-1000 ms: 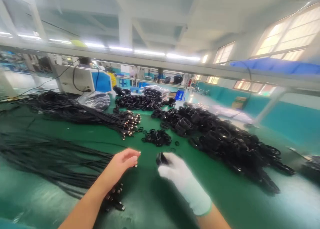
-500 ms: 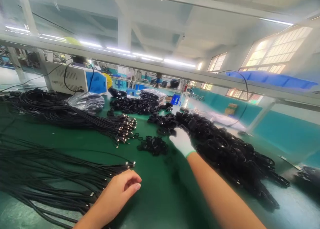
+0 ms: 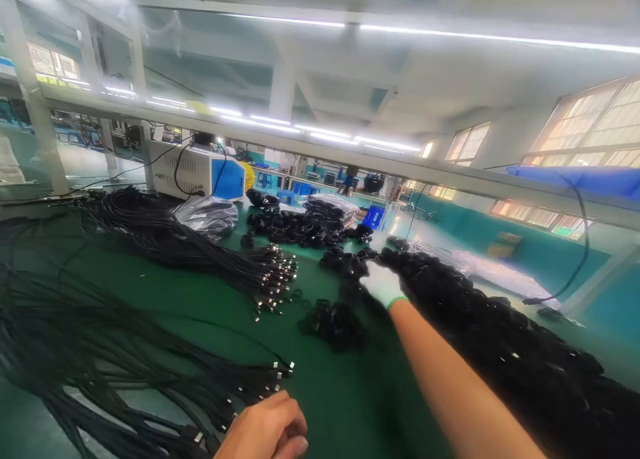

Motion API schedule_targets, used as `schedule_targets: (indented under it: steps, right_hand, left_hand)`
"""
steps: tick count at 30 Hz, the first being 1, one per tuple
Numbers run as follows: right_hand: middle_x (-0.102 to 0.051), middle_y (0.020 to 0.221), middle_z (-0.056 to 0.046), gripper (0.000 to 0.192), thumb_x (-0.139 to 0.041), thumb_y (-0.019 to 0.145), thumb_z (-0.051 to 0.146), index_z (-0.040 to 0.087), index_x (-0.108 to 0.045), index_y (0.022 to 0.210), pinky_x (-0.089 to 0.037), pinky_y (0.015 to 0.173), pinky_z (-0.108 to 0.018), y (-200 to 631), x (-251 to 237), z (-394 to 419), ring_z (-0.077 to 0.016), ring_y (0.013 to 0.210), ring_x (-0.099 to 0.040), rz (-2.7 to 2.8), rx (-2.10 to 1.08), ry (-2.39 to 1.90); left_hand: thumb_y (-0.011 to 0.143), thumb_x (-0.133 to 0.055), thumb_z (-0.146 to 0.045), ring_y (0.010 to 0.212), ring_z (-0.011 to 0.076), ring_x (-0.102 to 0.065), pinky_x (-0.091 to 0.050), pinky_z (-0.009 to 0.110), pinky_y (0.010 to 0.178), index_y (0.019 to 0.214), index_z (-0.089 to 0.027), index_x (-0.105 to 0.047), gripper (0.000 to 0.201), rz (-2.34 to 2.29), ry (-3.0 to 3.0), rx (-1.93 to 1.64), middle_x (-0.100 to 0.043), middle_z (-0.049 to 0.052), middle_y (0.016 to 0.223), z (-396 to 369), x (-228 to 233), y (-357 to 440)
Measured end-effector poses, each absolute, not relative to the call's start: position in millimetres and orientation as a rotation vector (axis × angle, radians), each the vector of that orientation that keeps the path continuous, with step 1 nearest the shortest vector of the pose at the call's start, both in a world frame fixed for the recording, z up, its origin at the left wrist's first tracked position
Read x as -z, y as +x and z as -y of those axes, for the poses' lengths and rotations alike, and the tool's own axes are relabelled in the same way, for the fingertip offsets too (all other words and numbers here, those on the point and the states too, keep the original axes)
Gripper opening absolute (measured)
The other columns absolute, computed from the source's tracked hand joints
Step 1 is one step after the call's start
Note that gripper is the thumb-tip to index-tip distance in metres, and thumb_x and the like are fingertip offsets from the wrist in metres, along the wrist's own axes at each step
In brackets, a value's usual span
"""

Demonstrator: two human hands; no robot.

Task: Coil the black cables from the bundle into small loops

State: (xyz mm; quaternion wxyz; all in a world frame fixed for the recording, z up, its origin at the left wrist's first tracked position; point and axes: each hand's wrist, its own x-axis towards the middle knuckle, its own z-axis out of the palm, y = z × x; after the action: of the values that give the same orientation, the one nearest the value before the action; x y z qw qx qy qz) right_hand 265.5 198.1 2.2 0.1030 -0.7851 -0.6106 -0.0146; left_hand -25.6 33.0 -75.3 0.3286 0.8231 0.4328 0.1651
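Observation:
My left hand [image 3: 273, 427] is bare and low in the frame, its fingers loosely curled with a gap to the thumb. It looks to hold nothing. Beside it lie loose black cables [image 3: 165, 372] with small metal-tipped plugs. My right hand [image 3: 383, 284] wears a white glove with a green cuff and reaches into the left part of a long heap of coiled black cables [image 3: 450, 299]. Its fingertips are blurred against the dark coils, so its grip does not show. A smaller cluster of black loops [image 3: 334, 325] lies on the green tabletop [image 3: 330, 392] between the hands.
A thick bundle of black cables [image 3: 190, 239] lies at the back left, plugs toward the middle. Behind it are a clear plastic bag [image 3: 207, 217] and a white-and-blue machine [image 3: 200, 169]. More black coils [image 3: 295, 227] sit farther back. A shelf rail [image 3: 300, 144] crosses above.
The view has swung, so the table's things appear farther left to right across the frame. My left hand sits lower in the picture. My right hand stays at the cable heap.

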Motion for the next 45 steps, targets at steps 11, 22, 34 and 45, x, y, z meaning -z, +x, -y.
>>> schedule_targets:
  steps: [11,22,34,45]
  right_hand:
    - [-0.064,0.112,-0.007,0.041,-0.048,0.082,0.031,0.019,-0.053,0.121,-0.045,0.092,-0.032,167.7,12.7,-35.4,-0.0202,0.103,-0.060,1.948,-0.401,-1.822]
    - [-0.053,0.130,-0.009,0.045,-0.034,0.087,0.028,0.015,-0.052,0.127,-0.032,0.104,-0.040,99.3,56.8,-27.9,-0.0268,0.122,-0.045,2.345,-0.301,-1.783]
    - [-0.066,0.089,-0.014,0.029,-0.039,0.077,0.012,0.012,-0.064,0.092,-0.047,0.074,-0.035,71.2,65.1,-67.4,-0.0257,0.084,-0.064,2.400,-0.168,-1.890]
    - [-0.066,0.080,-0.009,0.031,-0.046,0.076,0.039,0.037,-0.054,0.106,-0.047,0.064,-0.040,125.9,25.3,5.1,-0.0272,0.071,-0.065,2.133,-0.324,-1.814]
  left_hand:
    - [0.079,-0.059,-0.022,0.080,0.0121,-0.059,-0.043,0.019,0.072,0.090,-0.023,-0.065,0.012,-1.007,2.310,-0.603,-0.065,-0.002,0.087,10.5,48.3,-17.1]
    - [0.089,-0.049,-0.022,0.093,0.0184,-0.059,-0.046,0.033,0.083,0.094,-0.019,-0.064,0.016,-2.011,2.231,-0.522,-0.064,0.004,0.096,-42.7,33.9,-175.2]
    - [0.089,-0.051,-0.031,0.097,0.0194,-0.058,-0.050,0.040,0.082,0.114,-0.016,-0.054,0.029,-2.169,2.264,-0.336,-0.056,0.008,0.115,-114.4,45.2,-186.9]
    - [0.084,-0.055,-0.029,0.112,0.0212,-0.048,-0.033,0.037,0.098,0.108,-0.026,-0.059,0.025,-1.607,2.650,-0.549,-0.063,0.001,0.110,-29.1,3.4,-112.1]
